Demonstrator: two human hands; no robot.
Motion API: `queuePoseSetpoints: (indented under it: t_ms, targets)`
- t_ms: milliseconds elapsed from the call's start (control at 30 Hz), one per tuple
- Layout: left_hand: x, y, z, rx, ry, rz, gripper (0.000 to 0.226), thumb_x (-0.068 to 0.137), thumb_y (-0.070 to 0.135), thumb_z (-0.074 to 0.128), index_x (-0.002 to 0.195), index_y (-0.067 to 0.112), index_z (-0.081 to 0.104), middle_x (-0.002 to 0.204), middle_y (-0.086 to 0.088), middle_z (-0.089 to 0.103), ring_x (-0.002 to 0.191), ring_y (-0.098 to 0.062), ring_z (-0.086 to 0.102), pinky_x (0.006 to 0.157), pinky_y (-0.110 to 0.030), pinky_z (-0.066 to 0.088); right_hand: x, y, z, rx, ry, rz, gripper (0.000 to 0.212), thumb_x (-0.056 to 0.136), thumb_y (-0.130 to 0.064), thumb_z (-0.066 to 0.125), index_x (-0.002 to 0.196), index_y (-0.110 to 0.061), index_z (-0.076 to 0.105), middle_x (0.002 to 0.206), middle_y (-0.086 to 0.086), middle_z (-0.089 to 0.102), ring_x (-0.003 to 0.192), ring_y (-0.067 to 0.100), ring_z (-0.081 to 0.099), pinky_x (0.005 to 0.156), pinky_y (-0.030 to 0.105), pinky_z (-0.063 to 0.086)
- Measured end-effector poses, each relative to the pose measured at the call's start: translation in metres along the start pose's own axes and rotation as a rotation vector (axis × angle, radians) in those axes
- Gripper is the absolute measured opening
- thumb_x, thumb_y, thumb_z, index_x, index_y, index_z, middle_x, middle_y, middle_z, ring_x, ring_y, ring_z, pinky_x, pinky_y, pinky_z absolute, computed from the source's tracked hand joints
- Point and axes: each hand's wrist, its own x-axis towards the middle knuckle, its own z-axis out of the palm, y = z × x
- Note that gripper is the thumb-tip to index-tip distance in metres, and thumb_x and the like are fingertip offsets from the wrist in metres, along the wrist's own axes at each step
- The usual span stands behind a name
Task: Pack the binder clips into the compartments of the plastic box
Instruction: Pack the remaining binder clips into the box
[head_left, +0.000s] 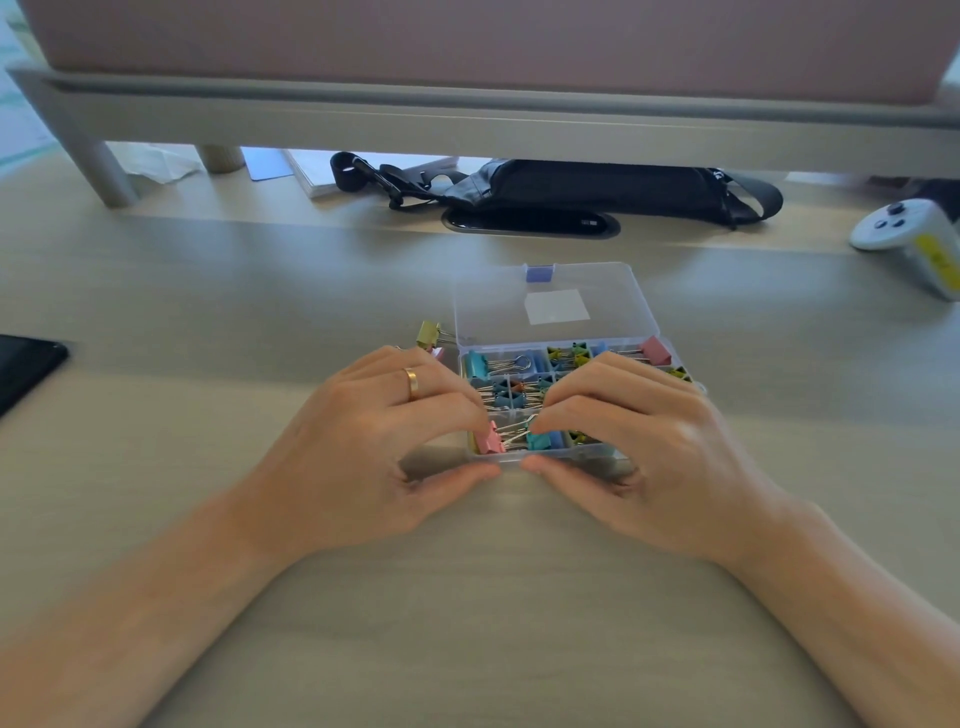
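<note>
pale wood desk (208, 312) holds plastic box (488, 312), black bag (597, 184) behind

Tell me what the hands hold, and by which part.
Both hands pinch the near wall of the plastic box, thumbs outside, fingertips inside: left hand on a pink clip, right hand on a teal clip.

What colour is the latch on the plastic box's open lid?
Pale lavender-blue; the latch shows best in the head view.

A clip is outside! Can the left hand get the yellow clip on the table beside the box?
Probably yes. The yellow clip lies uncovered on the table, just beyond the left hand.
</note>
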Motion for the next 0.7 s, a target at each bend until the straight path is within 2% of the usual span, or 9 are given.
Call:
queuePoseSetpoints:
  t_ms: [200,267,400,467,533,600,700]
  targets:
    - [0.001,0.001,0.0,0.003,0.0,-0.001,0.021,0.088,0.036,0.081,0.092,0.015,0.078,0.101,0.005,0.074,0.095,-0.016,0.069,0.085,-0.039,0.054,0.0,-0.001,0.002,0.002,-0.01,-0.016,0.015,0.094,-0.022,0.079,0.094,-0.007,0.078,0.099,0.003,0.072,0.089,0.02,0.067,0.08,0.035,0.057]
    - [0.001,0.003,-0.003,-0.044,0.031,-0.091,0.027,0.085,0.037,0.081,0.096,0.013,0.077,0.103,0.004,0.073,0.098,-0.016,0.069,0.088,-0.035,0.054,0.0,0.0,0.001,-0.001,0.009,-0.011,0.017,0.094,-0.023,0.08,0.095,-0.007,0.078,0.099,0.003,0.072,0.089,0.021,0.067,0.08,0.036,0.056]
    - [0.006,-0.01,-0.015,-0.05,0.198,-0.382,0.003,0.092,0.014,0.065,0.094,0.016,0.067,0.09,0.011,0.066,0.085,-0.005,0.06,0.076,-0.017,0.046,0.001,0.001,-0.002,-0.021,0.103,0.051,0.029,0.093,-0.036,0.08,0.098,-0.007,0.079,0.101,0.004,0.073,0.091,0.021,0.068,0.083,0.035,0.055]
    - [0.007,-0.021,-0.018,0.004,0.206,-0.512,0.017,0.089,0.004,0.068,0.094,0.019,0.063,0.086,0.015,0.062,0.082,0.0,0.056,0.069,-0.011,0.04,0.001,0.007,-0.01,-0.022,0.167,0.137,0.032,0.096,-0.038,0.072,0.102,-0.008,0.079,0.104,0.003,0.071,0.096,0.02,0.067,0.088,0.032,0.054]
    - [0.003,-0.028,-0.017,0.042,0.137,-0.525,0.025,0.083,-0.002,0.071,0.092,0.019,0.062,0.085,0.014,0.061,0.082,0.001,0.055,0.071,-0.011,0.039,-0.002,0.019,-0.019,-0.017,0.24,0.293,0.033,0.1,-0.037,0.062,0.108,-0.009,0.076,0.11,0.002,0.068,0.104,0.018,0.065,0.094,0.031,0.052]
    - [0.001,-0.025,-0.019,0.019,0.049,-0.458,0.022,0.08,0.009,0.073,0.093,0.022,0.062,0.087,0.014,0.061,0.085,-0.003,0.057,0.078,-0.013,0.04,-0.005,0.028,-0.025,-0.027,0.283,0.456,0.03,0.103,-0.034,0.052,0.112,-0.013,0.074,0.116,-0.002,0.063,0.11,0.017,0.061,0.098,0.029,0.048]
    - [0.003,-0.019,-0.019,0.037,-0.096,-0.337,0.027,0.079,0.037,0.074,0.102,0.028,0.065,0.096,0.019,0.062,0.095,-0.004,0.057,0.091,-0.024,0.041,-0.005,0.026,-0.017,0.008,0.235,0.534,0.034,0.104,-0.034,0.043,0.115,-0.017,0.071,0.12,-0.006,0.057,0.114,0.009,0.056,0.097,0.01,0.038]
